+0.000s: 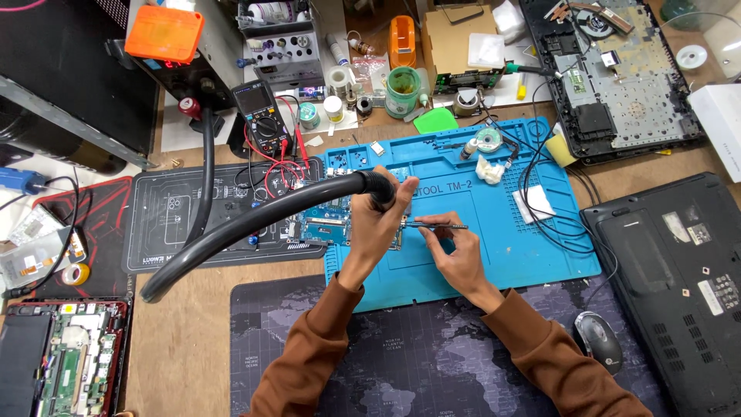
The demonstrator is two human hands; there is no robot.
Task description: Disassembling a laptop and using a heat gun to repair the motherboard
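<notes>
My left hand (376, 224) grips the black handle of a hot-air tool (378, 188), whose thick black hose (231, 232) loops off to the left. Its nozzle points down at a blue-green circuit board (324, 222) lying on the blue work mat (478, 255). My right hand (455, 251) holds thin metal tweezers (436, 225), their tips at the board's right edge beside my left hand. Both sleeves are brown.
A black multimeter (261, 116) with red leads lies behind the board. An opened laptop base (617, 77) is at back right, a closed black laptop (679, 278) at right, a mouse (597, 340) near my right forearm. Another opened laptop (62, 359) sits at bottom left.
</notes>
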